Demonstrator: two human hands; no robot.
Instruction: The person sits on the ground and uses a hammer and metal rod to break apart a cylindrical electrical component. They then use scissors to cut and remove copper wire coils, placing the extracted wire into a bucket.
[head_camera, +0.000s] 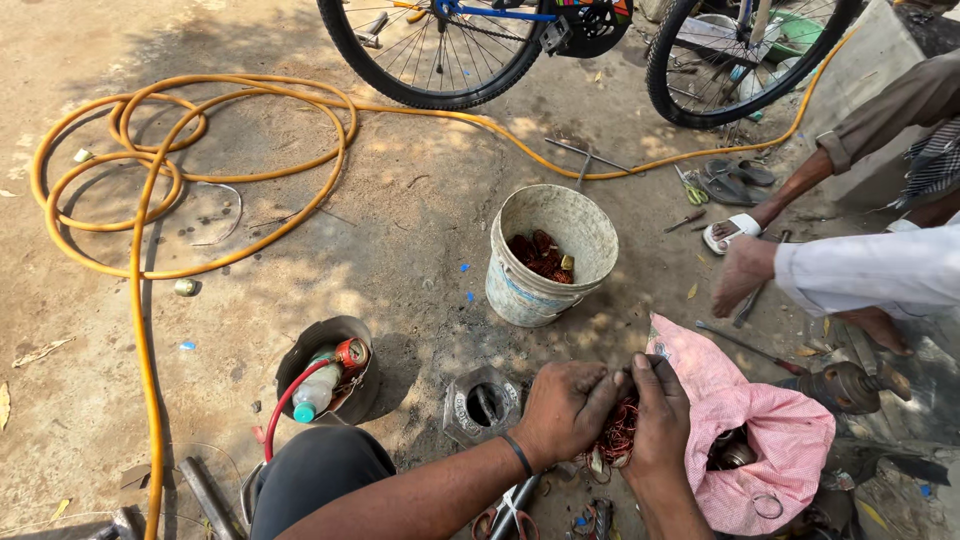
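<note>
1. Your left hand (567, 408) and your right hand (660, 412) meet low over the ground, near the front edge of the view. Both are closed around a tangle of thin reddish copper wire (620, 432), which hangs between them, just beside the pink cloth bag (775, 430).
2. The grip of the left hand is closed on the upper part of the bundle. The grip of the right hand is closed on its right side. The fingertips are hidden in the wire, so I cannot tell how they pinch.
3. To pull the wire well, I think you should hold the bundle steady with one hand and draw only a few strands with the other. Thin wire can cut the skin and can snap if you jerk it.
4. Keep the work low. The white bucket (548, 252), which already holds similar reddish coils, stands behind your hands, near enough to reach.
5. The hexagonal metal part (483, 405) lies just to the left of your left hand.
6. Another person's hand (742, 272) is working at the right side, well apart from yours. Give it room.
</note>
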